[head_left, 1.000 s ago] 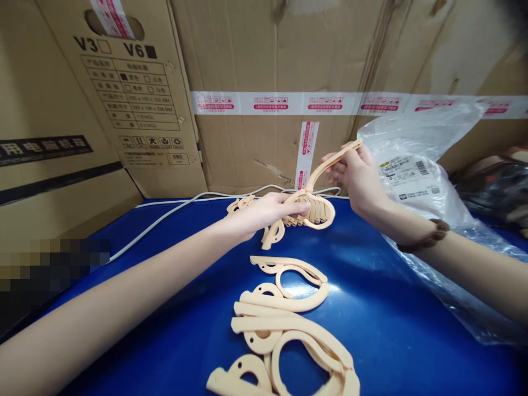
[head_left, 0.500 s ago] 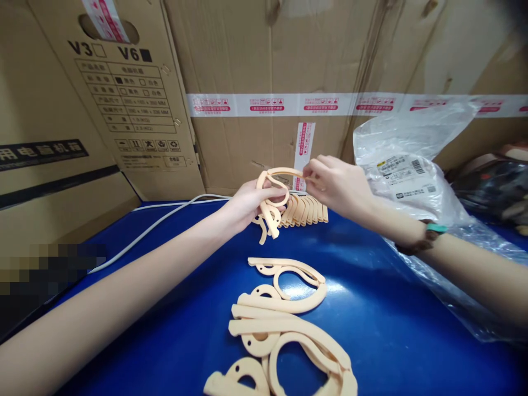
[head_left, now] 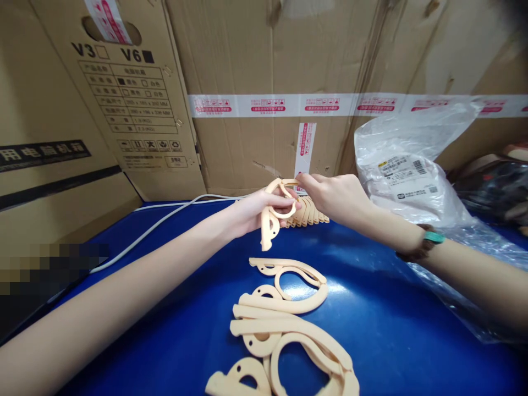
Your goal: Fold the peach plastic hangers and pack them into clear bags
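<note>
Right hand point(head_left: 332, 195) lower, closer to left hand point(head_left: 256, 209) — both on cream piece point(head_left: 265, 226)

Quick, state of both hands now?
Left hand: closed, holding a cream, curved, plastic-looking folding hanger.
Right hand: closed, pinching that hanger's other end.

smooth curved pcs. point(head_left: 284, 325), prob. plastic, glossy tabletop point(head_left: 391, 324), shiny plastic bag point(head_left: 406, 201), matt cardbd. boxes point(head_left: 247, 60)

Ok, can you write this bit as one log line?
left hand: grips hanger | right hand: pinches same hanger | table: more hangers, nearer and behind | right: plastic bag
</note>
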